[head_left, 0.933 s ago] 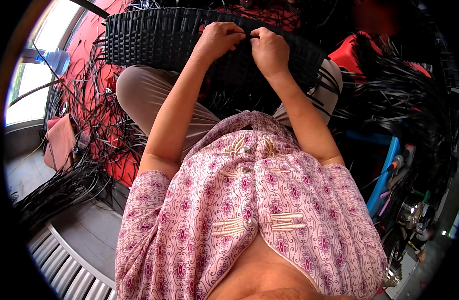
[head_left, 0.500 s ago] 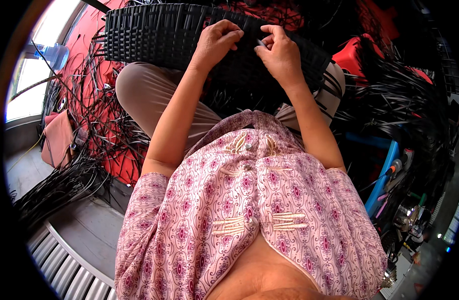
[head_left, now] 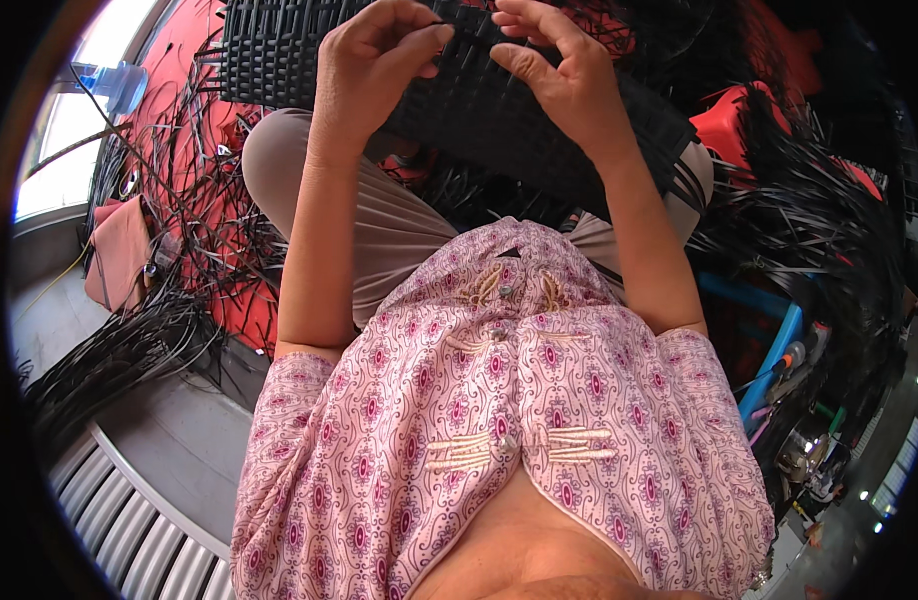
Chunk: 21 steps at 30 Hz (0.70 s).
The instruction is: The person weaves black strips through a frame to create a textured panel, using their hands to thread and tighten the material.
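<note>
Head view: at the left edge, loose black strips are being left heaped over a red mat, apparently within easy reach. At upper centre, a black woven panel is being steadied across the lap, seemingly so both hands can work its top edge. A thin strand is being pinched by the left hand, fingers curled narrow, while the right hand is being held just beside it, fingertips closing on the same strand.
</note>
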{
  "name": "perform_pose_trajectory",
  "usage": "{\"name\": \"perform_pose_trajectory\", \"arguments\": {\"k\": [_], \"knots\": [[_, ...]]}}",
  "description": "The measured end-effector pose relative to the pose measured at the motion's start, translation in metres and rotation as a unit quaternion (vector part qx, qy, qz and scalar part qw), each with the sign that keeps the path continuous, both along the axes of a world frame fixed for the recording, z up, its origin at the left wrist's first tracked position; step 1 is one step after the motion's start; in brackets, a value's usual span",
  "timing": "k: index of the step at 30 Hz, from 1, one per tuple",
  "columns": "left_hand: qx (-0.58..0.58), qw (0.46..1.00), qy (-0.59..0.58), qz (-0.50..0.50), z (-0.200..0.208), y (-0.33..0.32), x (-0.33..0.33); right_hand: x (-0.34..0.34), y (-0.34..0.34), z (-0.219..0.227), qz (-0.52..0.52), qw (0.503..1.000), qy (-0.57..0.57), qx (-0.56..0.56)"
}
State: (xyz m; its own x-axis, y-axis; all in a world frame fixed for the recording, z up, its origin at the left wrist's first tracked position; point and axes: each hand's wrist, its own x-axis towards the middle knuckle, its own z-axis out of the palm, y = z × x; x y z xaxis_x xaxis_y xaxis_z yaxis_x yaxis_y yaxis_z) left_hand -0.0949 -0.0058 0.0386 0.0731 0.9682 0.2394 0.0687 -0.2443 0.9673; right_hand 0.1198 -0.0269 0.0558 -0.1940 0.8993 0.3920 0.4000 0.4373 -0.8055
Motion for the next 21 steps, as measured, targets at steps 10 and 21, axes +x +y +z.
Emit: {"name": "perform_pose_trajectory", "arguments": {"k": [10,21], "knots": [[-0.052,0.980,-0.131,-0.140,0.035,0.012,0.034,0.014,0.006,-0.004,0.009,0.980,0.186,-0.070],[0.116,0.920,0.368,0.070,-0.069,0.025,0.060,0.020,0.013,-0.056,-0.161,0.975,0.019,-0.151]]}}
